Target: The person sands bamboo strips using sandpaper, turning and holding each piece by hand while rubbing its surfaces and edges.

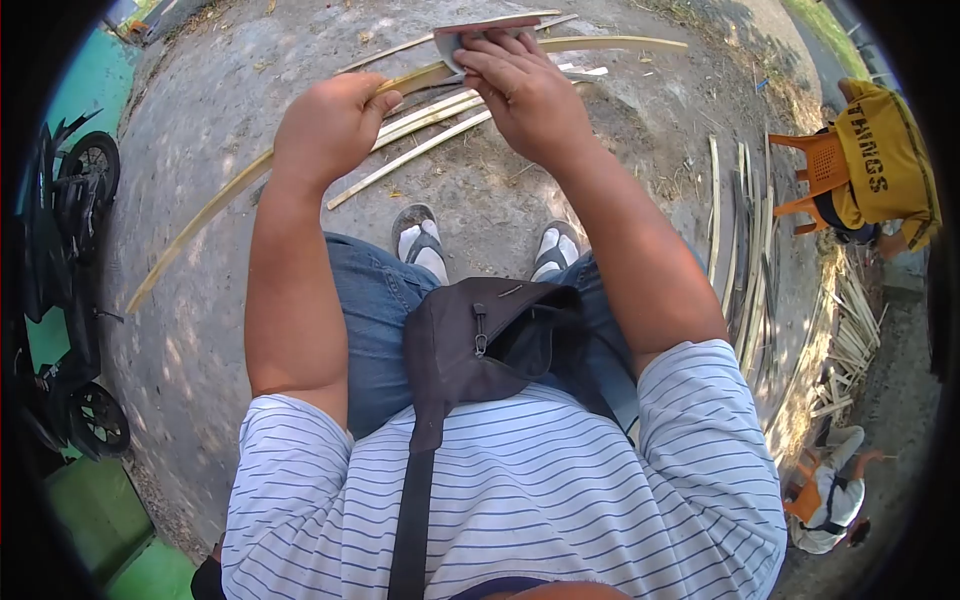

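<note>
- Nearest, a dark bag [440, 340] lies across the lap with its mouth gaping; below it the two sandalled feet [420, 240] stand apart on the ground [200, 130], probably for a steady seat.
- The left hand [330, 120] has its fingers curled tightly around a long pale strip [200, 225], thumb laid along it; this firm hold seems meant to keep the strip from sliding or twisting.
- The strip is held up over the ground, one end reaching toward the ground's left edge, the other running past the right hand toward the far right; it bows along its length, though the lens may exaggerate that.
- The right hand [520, 90] is bent over a flat piece [447, 42], grey-faced with a reddish edge; its fingers lie close together, gripping it where it meets the strip, likely to press it there; the thumb's exact place I cannot tell.
- Beyond the hands, loose strips [410, 158] lie on the ground, roughly in line with one another, perhaps so they stay within reach.
- Toward the ground's right edge, more strips [714, 200] lie lengthwise; farther off are a jumbled pile [850, 330] and a person in yellow [880, 150] on an orange chair [825, 165].
</note>
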Tool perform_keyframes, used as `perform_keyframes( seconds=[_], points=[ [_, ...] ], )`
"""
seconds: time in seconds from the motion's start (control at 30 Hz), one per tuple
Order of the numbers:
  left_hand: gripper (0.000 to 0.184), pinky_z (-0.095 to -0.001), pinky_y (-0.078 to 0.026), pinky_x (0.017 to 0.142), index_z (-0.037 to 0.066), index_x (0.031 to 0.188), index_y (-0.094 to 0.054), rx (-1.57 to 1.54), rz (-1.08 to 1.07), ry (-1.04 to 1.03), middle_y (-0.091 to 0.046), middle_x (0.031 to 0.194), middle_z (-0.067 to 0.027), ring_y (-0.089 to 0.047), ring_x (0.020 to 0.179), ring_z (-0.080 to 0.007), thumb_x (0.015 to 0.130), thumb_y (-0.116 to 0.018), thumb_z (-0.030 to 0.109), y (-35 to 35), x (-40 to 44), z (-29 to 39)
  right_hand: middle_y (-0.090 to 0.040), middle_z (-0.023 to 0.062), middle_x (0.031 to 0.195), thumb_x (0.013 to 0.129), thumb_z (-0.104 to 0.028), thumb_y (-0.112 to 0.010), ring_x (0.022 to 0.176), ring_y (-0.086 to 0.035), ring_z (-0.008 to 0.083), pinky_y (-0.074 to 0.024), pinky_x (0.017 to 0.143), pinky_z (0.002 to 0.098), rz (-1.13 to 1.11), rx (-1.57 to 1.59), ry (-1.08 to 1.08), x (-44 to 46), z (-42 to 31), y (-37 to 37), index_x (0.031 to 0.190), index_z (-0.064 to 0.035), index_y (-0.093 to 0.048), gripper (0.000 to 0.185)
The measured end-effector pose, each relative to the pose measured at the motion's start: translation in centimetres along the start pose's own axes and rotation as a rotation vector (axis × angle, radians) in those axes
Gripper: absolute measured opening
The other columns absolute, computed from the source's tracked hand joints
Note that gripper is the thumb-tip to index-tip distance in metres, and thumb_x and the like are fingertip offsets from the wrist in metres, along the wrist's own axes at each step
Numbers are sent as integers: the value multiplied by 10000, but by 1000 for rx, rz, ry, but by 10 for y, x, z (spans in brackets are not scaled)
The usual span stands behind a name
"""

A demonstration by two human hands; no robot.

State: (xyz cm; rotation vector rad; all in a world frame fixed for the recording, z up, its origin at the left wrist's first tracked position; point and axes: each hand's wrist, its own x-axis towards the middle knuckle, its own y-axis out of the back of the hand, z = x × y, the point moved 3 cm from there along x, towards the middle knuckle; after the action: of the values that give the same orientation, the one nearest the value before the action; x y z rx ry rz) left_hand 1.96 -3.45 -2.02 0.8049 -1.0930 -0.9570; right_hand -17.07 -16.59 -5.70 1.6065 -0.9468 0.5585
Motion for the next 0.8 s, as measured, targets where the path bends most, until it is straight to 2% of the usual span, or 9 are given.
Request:
perform_keyframes(
  seconds=[0.07,0.13,0.2,0.27,0.33,0.43,0.53,0.6,0.8],
  points=[
    [254,-495,-544,697,102,931,-735,22,-3,64,-708,890,-147,-685,833,-390,961,-662,343,11,-5,-6,-723,125,1223,979,-207,-655,1206,-633,349,-487,1047,470,89,-104,-190,-5,64,21,1151,-91,-740,225],
    [257,-497,-546,703,104,934,-735,106,-44,87,-711,891,-146,-686,840,-389,965,-656,347,16,-5,-8,-727,152,1234,1038,-240,-627,1093,-717,299,-562,903,369,25,-20,-637,-29,109,41,1223,-78,-725,265],
    [257,-498,-549,712,106,942,-736,140,-76,84,-714,895,-147,-688,849,-387,967,-652,348,13,-4,-4,-728,146,1238,1029,-241,-639,1155,-697,302,-542,977,389,-41,-66,-549,-36,102,30,1232,-73,-718,276],
    [255,-497,-552,724,110,956,-740,125,-89,57,-718,902,-148,-691,860,-382,966,-650,348,-1,3,10,-726,128,1247,1013,-229,-656,1227,-658,327,-495,1070,419,-96,-16,-188,-20,29,-1,1244,-72,-707,285],
    [241,-483,-538,741,115,1045,-759,147,-143,14,-721,950,-154,-687,879,-376,949,-677,320,-11,7,14,-714,111,1266,961,-197,-679,1252,-617,361,-429,1131,502,-118,167,-58,-14,-30,-21,1192,-96,-719,255],
    [239,-487,-539,741,120,1025,-763,88,-111,45,-721,939,-154,-688,868,-380,946,-679,329,-5,5,10,-726,124,1224,970,-158,-655,1236,-624,363,-442,1117,501,-49,122,-108,-12,18,2,1191,-98,-715,237],
    [240,-500,-543,743,127,995,-769,111,-149,162,-723,916,-150,-692,867,-378,948,-676,344,17,-5,-4,-741,185,1083,1032,-251,-604,972,-696,364,-532,888,457,-87,-153,-839,-56,134,37,1160,-38,-721,275],
    [242,-499,-541,753,124,1002,-769,115,-289,252,-725,926,-152,-690,881,-379,953,-677,342,23,-8,-11,-744,138,960,1049,-266,-594,879,-699,248,-547,814,426,108,31,-1117,-62,156,60,1082,-19,-737,287],
    [283,-476,-544,818,114,1091,-764,22,-440,243,-732,997,-183,-691,930,-390,956,-688,351,-4,4,-6,-706,49,974,1082,-269,-571,842,-680,174,-574,744,365,713,862,-1056,-38,136,92,1127,-27,-689,273]
  ],
)
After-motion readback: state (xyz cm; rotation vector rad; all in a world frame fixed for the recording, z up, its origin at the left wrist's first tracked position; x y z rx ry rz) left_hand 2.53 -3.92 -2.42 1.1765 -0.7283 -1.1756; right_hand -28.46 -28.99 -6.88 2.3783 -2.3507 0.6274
